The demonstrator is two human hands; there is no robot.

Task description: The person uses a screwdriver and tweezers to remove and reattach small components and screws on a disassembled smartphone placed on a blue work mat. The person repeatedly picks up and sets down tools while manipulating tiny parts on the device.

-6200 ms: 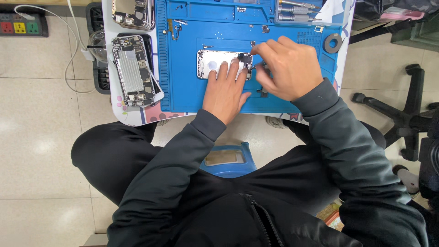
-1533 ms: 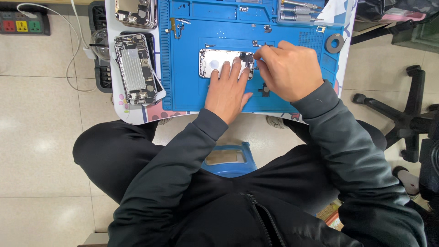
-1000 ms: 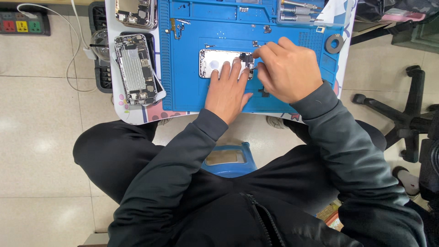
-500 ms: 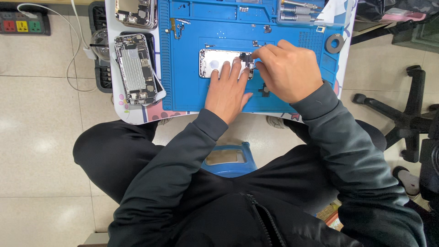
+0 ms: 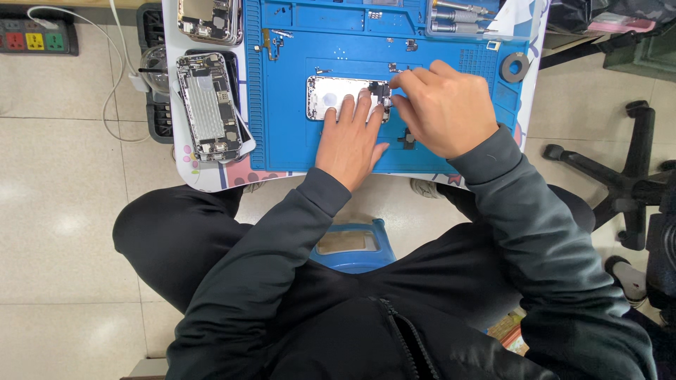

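The left hand (image 5: 350,138) lies flat and open on the opened phone (image 5: 336,96); the right hand (image 5: 442,112), at the phone's right end, has its grip pinched on a small dark part (image 5: 384,91).

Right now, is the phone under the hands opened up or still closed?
Opened: the phone on the blue mat shows bare silver shell, under left hand and right hand.

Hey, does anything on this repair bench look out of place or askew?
Mostly tidy. The opened silver phone left of the blue work mat lies slightly tilted, overhanging the white tabletop's front edge. Tiny loose parts sit scattered on the mat.
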